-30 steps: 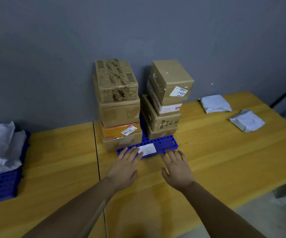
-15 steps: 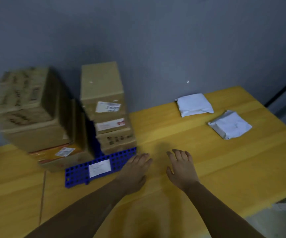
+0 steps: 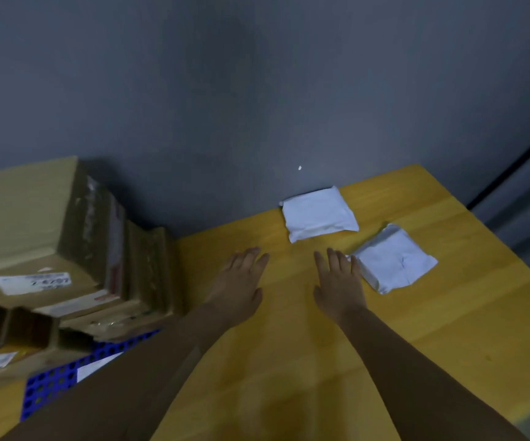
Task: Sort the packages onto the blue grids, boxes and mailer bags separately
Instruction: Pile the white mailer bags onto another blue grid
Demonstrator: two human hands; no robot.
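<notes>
Matt brown cardboard boxes (image 3: 43, 237) sit on a perforated blue plastic grid (image 3: 53, 381); smooth white plastic mailer bags (image 3: 317, 214) lie on the yellow wood-grain table (image 3: 448, 329).

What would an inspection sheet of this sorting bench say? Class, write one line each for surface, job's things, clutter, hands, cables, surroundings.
Surface: yellow wooden table.
Job's things: two white mailer bags, far bag and near bag, loose on the table; stacked cardboard boxes on a blue grid.
Clutter: nothing seen.
Hands: left hand and right hand open, flat, empty.
Cables: nothing seen.
Surroundings: grey wall.
</notes>
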